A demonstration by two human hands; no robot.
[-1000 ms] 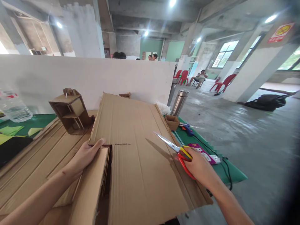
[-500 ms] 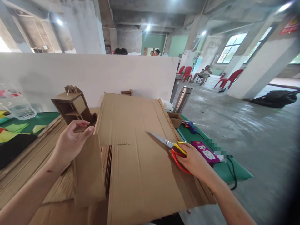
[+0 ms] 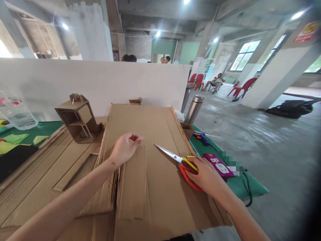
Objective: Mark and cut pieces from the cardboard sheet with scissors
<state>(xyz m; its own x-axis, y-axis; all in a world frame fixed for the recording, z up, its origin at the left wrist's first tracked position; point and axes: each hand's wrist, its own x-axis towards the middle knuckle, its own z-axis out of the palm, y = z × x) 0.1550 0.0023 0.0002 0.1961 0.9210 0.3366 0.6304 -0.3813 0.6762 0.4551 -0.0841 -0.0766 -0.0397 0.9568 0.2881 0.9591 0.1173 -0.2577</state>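
Note:
My left hand [image 3: 127, 147] is closed, thumb and fingers together at the top end of a cut cardboard strip [image 3: 134, 187]. The strip lies along the left part of a large cardboard sheet [image 3: 163, 201]; whether it rests flat on it I cannot tell. My right hand [image 3: 204, 172] grips scissors [image 3: 187, 164] by their red and yellow handles. Their blades look closed and point up-left over the sheet, touching nothing that I can make out.
A small cardboard box model [image 3: 79, 120] stands at back left, near a plastic bottle [image 3: 18, 110]. Right of the sheet are a steel flask [image 3: 194, 109], a small cardboard box [image 3: 187, 130], a blue glue gun [image 3: 202, 138] and a purple packet [image 3: 218, 166]. A white partition [image 3: 100, 83] stands behind.
My left hand has brought the cardboard strip away from the sheet's left notch, then rightward over the sheet. My right hand keeps the scissors and has shifted slightly left.

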